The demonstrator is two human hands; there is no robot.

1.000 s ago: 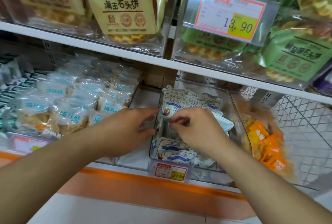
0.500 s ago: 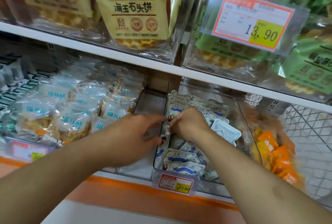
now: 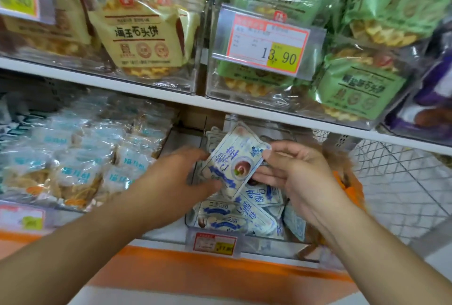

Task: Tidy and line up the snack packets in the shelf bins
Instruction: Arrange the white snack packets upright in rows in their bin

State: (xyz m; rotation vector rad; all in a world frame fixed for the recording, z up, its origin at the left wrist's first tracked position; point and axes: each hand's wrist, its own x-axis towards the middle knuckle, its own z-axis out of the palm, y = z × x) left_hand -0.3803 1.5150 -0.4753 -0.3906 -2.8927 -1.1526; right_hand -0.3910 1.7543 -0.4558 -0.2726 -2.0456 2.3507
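Both my left hand [image 3: 178, 180] and right hand [image 3: 293, 172] pinch one blue-and-white snack packet [image 3: 234, 160] above its clear bin [image 3: 193, 224], orange packets [image 3: 349, 187] beside it.

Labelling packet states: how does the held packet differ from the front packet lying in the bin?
The held packet is lifted above the bin, tilted, printed face to the camera, pinched by left hand and right hand. The front packet lies flat, untouched, at the bin's front. Both are white with blue print.

Lower shelf [image 3: 244, 254]: clear bins [image 3: 193, 219] of snack packets [image 3: 227, 224] side by side; wire basket [image 3: 403, 182] rightmost.
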